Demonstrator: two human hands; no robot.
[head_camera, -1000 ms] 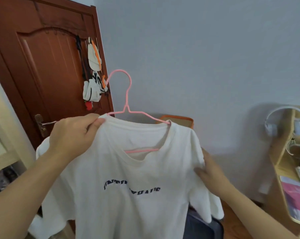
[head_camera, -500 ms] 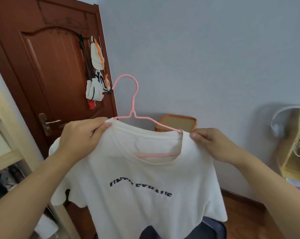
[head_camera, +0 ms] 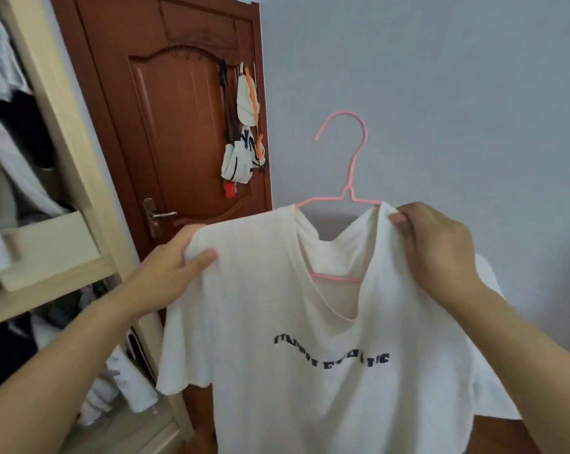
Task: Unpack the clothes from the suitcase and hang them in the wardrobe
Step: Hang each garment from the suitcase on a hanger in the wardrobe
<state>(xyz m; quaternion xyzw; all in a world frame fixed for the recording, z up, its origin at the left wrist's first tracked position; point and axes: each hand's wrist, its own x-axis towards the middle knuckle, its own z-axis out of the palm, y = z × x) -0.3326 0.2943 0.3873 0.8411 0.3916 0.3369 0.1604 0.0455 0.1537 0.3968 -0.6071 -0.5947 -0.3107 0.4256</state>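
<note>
A white T-shirt [head_camera: 326, 322] with dark lettering hangs on a pink wire hanger [head_camera: 354, 158] held up in front of me. My left hand [head_camera: 168, 273] grips the shirt's left shoulder, thumb on the front of the fabric. My right hand [head_camera: 437, 250] pinches the right shoulder seam by the collar, next to the hanger's arm. The hanger's lower bar shows through the neck opening. The wardrobe [head_camera: 67, 178] stands open at the left, with clothes inside. The suitcase is out of view.
A brown wooden door [head_camera: 185, 126] stands behind the wardrobe's frame, with white and orange bags [head_camera: 244, 132] hanging on its hooks and a metal handle [head_camera: 155, 217]. A plain grey wall fills the right side.
The view has swung left, bringing the wardrobe's shelves and clothes into sight. My left hand slid outward along the shirt's shoulder. The shirt and hanger now sit right of centre.
</note>
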